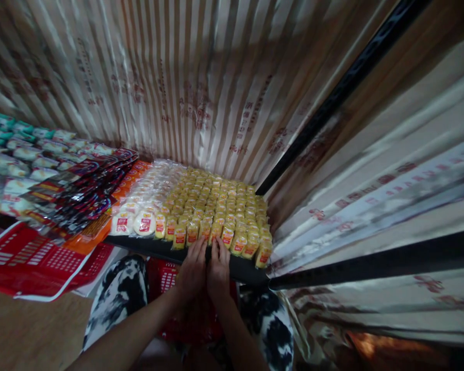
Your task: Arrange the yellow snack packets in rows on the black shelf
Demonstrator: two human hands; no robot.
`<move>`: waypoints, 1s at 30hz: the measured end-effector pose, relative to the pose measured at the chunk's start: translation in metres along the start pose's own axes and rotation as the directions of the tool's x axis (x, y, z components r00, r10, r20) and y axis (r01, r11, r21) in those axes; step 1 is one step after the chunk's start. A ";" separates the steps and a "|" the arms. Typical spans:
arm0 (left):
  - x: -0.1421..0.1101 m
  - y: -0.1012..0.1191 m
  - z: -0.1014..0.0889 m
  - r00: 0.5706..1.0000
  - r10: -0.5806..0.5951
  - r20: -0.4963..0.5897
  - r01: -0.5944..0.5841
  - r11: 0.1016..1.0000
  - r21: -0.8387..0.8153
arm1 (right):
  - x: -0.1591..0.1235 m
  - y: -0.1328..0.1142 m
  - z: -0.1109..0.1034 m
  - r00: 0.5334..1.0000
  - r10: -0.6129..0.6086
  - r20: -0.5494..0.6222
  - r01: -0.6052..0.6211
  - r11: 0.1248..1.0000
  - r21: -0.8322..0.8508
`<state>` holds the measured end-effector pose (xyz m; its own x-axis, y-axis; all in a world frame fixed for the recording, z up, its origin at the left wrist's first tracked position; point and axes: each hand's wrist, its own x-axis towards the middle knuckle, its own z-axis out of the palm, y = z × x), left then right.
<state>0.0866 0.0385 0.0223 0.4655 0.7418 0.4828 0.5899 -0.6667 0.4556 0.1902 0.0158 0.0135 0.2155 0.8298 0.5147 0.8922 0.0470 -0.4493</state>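
Rows of small yellow wrapped snack packets (224, 201) with red labels fill the right end of a black shelf (139, 245). My left hand (193, 268) reaches to the front row, its outstretched fingertips against the lower front of a packet. Close beside it, my right hand (218, 270) has its fingers stretched onto the front of a neighbouring yellow packet (215, 229). Neither hand is visibly wrapped around anything, though the thumbs are hard to make out. White round packets (145, 221) with red labels stand left of the yellow ones.
Dark shiny pouches (88, 190) lie over orange packs (87, 236) on the left. Beyond are white packets (27, 153) and teal ones (21, 126). A red shopping basket (42, 260) hangs below. Striped printed sheeting (201, 77) backs the shelf; a black post (332, 113) rises at its right.
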 end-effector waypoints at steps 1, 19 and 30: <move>-0.001 -0.001 0.001 1.000 0.016 -0.009 -0.016 1.000 -0.005 | -0.001 0.000 0.001 1.000 -0.021 -0.004 0.021 1.000 -0.007; 0.010 0.017 0.004 0.996 -0.065 -0.064 0.063 0.997 -0.038 | -0.003 0.009 0.004 1.000 -0.014 0.009 0.013 0.997 0.072; 0.020 0.023 -0.001 0.994 -0.088 -0.068 0.085 0.995 -0.046 | -0.006 0.013 0.008 1.000 0.010 0.004 -0.010 0.996 0.094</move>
<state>0.1088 0.0377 0.0429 0.3657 0.7909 0.4907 0.5964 -0.6039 0.5288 0.1974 0.0164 -0.0014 0.2229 0.8325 0.5072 0.8487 0.0903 -0.5211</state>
